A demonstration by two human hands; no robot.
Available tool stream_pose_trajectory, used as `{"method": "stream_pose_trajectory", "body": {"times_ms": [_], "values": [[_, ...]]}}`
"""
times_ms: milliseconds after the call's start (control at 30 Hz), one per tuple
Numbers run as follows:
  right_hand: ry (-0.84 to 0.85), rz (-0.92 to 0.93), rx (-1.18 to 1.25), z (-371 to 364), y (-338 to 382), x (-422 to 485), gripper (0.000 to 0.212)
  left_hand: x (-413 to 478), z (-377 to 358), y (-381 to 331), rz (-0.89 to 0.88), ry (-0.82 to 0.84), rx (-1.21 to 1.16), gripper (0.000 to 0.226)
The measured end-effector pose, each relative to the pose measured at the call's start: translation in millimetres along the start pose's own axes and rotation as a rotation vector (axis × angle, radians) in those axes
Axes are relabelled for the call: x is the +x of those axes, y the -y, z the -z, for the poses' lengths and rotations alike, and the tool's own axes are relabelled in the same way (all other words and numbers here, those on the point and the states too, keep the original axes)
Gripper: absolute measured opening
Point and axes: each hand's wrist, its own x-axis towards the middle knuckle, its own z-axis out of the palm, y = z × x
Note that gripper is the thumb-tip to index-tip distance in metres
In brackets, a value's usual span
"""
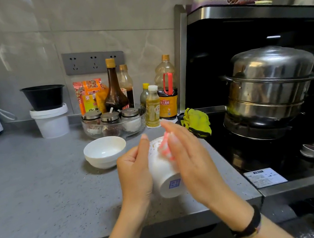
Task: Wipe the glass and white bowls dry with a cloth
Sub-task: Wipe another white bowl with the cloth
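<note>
Grey counter, left hand gripping white bowl, foot toward viewer, right hand flat on cloth

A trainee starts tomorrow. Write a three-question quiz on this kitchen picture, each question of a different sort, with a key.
1. True or false: the left hand holds a white bowl with its base turned toward the camera.
2. Which hand presses the pink cloth against that bowl? A) left B) right C) neither
3. Fill in: behind the stacked white bowls, the glass bowl holds three lidded ____.

Key: 1 true; 2 B, the right hand; 3 jars.
</note>
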Motion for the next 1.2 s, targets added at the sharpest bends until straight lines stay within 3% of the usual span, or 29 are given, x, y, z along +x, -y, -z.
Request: {"method": "stream_pose_trajectory", "body": {"times_ms": [133,200,333,400,467,533,667,767,867,1000,1100,1200], "values": [[-0.008,0.351,-0.41,-9.4,1.4,-10.2,0.052,-3.2,-1.8,0.2,-0.012,0.005,-0.026,0.044],[-0.011,0.292,-0.29,-2.4,-0.2,-4.2,0.051,-4.3,-2.5,-2.5,0.02,-0.015,-0.041,0.044],[0.018,-0.014,0.106,6.6,-1.3,4.3,0.044,-1.9,-2.5,-5.5,0.089,-0.054,-0.087,0.048],[0.024,0.01,-0.004,-2.1,2.8,-1.4,0.042,-0.9,-1.4,-4.0,0.06,-0.053,-0.072,0.046],[0.011,0.15,-0.259,-9.8,6.4,-5.5,0.046,-1.1,-1.2,-2.0,-0.001,-0.008,-0.004,0.041],[-0.015,0.221,-0.322,-7.9,6.4,-0.5,0.05,-1.4,-0.8,-1.6,-0.001,0.022,0.0,0.04],[-0.002,0.007,0.083,2.2,5.4,12.1,0.038,-3.9,-0.9,-6.6,0.126,-0.007,-0.112,0.046],[-0.049,-0.215,0.377,3.0,6.6,10.2,0.034,-5.8,0.4,-6.1,0.197,-0.074,-0.193,0.034],[-0.154,-0.38,0.542,-3.9,5.8,3.2,0.039,-9.7,0.9,-2.9,0.244,-0.136,-0.314,0.023],[-0.366,-0.6,0.858,-16.8,8.6,-5.1,0.043,-12.7,-7.3,-3.1,0.24,-0.147,-0.376,0.024],[-0.45,-0.646,0.874,-13.6,5.8,-0.9,0.04,-8.8,-8.6,-0.8,0.229,-0.065,-0.265,0.031],[-0.485,-0.578,0.788,-1.8,2.5,4.0,0.048,-1.3,-2.1,4.6,0.245,0.062,0.009,0.051]]}}
